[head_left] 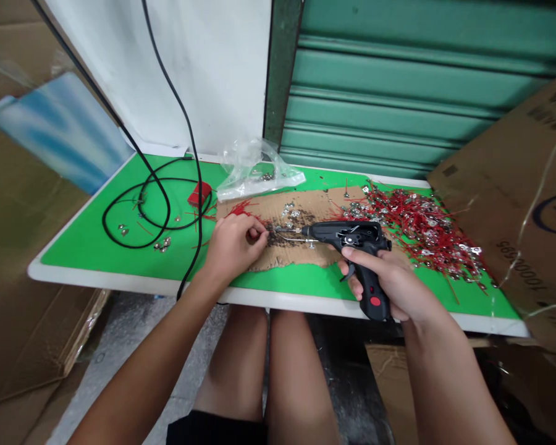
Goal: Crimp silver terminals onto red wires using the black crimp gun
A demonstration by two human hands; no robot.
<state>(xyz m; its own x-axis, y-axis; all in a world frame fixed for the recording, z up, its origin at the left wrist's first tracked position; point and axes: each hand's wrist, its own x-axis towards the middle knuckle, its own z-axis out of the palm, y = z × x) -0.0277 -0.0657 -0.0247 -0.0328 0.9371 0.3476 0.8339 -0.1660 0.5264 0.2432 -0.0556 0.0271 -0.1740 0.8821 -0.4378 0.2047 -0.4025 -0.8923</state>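
My right hand [389, 278] is wrapped round the handle of a black soldering gun [347, 235] with a red dot on its grip. Its metal tip points left, close to the fingertips of my left hand [238, 240]. Those fingers are pinched together over a piece of cardboard [301, 256]; whatever they hold is too small to make out. Dark specks and a few small metal pieces [291, 211] lie on the cardboard by the tip. Short red wires [244, 209] spread out behind my left hand.
A large heap of red wires with metal tabs [417, 228] covers the table's right side. At the back lies a clear plastic bag [259, 173]. A red block [199, 194] and a looped black cable [113, 207] are on the left. Cardboard boxes [528, 247] flank the green table [83, 247].
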